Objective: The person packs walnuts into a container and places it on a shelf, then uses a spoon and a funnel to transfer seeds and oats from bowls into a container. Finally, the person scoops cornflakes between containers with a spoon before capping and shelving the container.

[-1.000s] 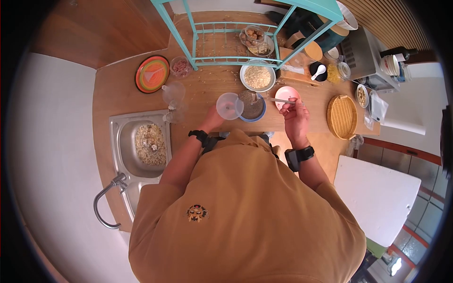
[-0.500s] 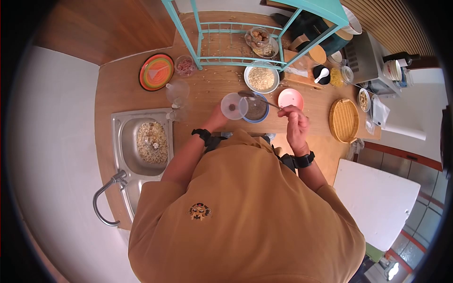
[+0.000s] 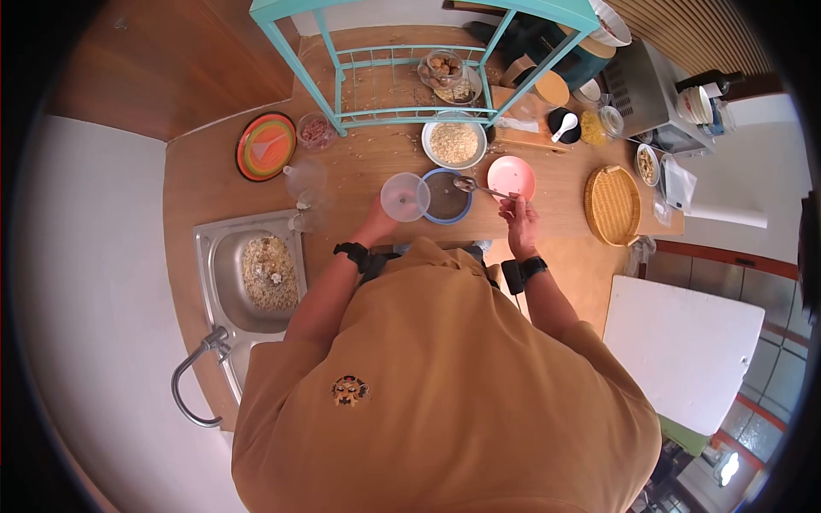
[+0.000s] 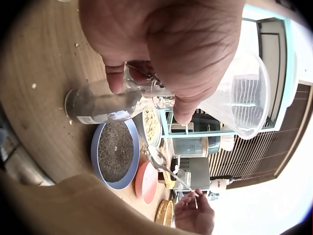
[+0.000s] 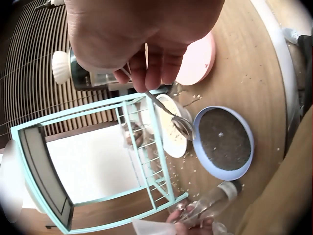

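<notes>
My left hand grips the neck of a clear glass bottle that stands upright. A translucent plastic funnel sits in the bottle's mouth, and some dark material shows inside the glass. Directly right of it is a blue bowl with dark grey grainy material in it. My right hand pinches the handle of a metal spoon, its head over the right edge of the blue bowl in the head view. Next to that hand lies a pink dish.
Behind the blue bowl are a white bowl of oats and a teal rack. A wicker basket stands right. Bottles and a spare funnel stand left, near the sink. Oat flakes litter the counter.
The spoon, loaded with dark material over the blue bowl, went left to the funnel's rim. Now it has come back right, its head bare-looking. My left hand stays on the bottle.
</notes>
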Action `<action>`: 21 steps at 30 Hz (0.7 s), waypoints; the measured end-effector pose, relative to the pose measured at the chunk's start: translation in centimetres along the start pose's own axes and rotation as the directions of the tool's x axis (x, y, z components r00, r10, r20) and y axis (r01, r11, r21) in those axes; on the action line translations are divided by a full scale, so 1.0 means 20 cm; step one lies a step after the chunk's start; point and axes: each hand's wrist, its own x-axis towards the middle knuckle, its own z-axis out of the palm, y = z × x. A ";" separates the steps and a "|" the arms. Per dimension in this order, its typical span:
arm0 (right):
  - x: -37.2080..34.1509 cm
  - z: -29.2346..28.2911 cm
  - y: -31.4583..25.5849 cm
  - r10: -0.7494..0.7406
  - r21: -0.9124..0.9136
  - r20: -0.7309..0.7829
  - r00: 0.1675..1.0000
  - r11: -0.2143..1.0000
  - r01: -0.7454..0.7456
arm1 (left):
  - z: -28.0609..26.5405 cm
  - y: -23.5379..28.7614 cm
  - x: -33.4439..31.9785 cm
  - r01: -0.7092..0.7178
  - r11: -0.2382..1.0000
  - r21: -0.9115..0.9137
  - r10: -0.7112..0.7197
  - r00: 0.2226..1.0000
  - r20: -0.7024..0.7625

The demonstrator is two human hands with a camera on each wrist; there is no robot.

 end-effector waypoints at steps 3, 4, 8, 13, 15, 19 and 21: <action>-0.01 -0.03 0.09 0.061 -0.026 0.026 0.998 0.998 -0.060 | -0.01 0.02 0.00 0.028 0.999 -0.022 -0.027 0.999 0.017; -0.02 -0.03 0.11 0.107 -0.008 0.032 0.994 0.994 -0.107 | -0.01 0.02 0.00 0.068 0.997 -0.045 -0.066 0.997 0.031; -0.01 -0.04 0.23 0.205 0.066 0.061 0.977 0.976 -0.209 | -0.02 0.04 0.00 0.099 0.993 -0.058 -0.096 0.994 0.049; -0.01 -0.04 0.33 0.276 0.206 0.115 0.954 0.933 -0.295 | -0.03 0.08 -0.01 0.136 0.990 -0.033 -0.134 0.989 0.067; -0.01 -0.03 0.34 0.291 0.216 0.118 0.950 0.926 -0.310 | -0.02 0.05 -0.01 0.110 0.994 -0.009 -0.109 0.992 0.064; -0.01 0.00 0.28 0.314 0.247 0.084 0.946 0.913 -0.325 | -0.02 0.03 -0.01 0.067 0.997 0.025 -0.069 0.996 0.053; -0.01 -0.01 0.24 0.296 0.220 0.071 0.953 0.927 -0.304 | -0.02 0.03 -0.01 0.070 0.997 0.029 -0.071 0.996 0.046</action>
